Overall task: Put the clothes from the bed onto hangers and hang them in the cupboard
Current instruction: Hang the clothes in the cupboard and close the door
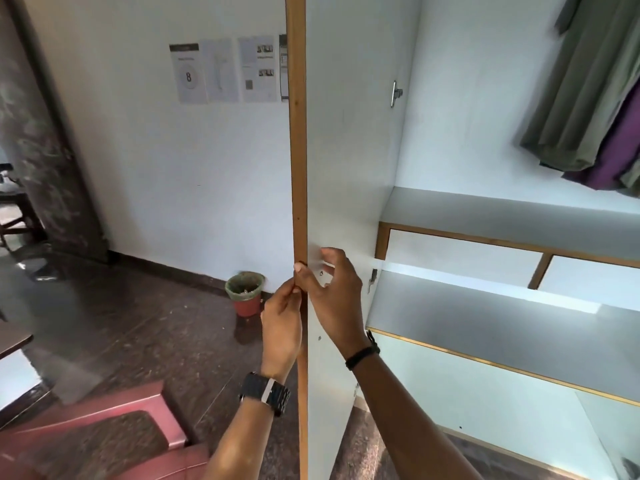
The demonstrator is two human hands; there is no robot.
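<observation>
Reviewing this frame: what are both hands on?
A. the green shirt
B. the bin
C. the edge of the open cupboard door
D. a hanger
C: the left hand and right hand grip the wooden edge of the cupboard door.

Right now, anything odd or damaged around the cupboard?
Nothing clearly damaged. Both hands, left hand and right hand, hold the open cupboard door at its edge. Clothes hang inside, blurred. A lined bin stands by the wall.
</observation>
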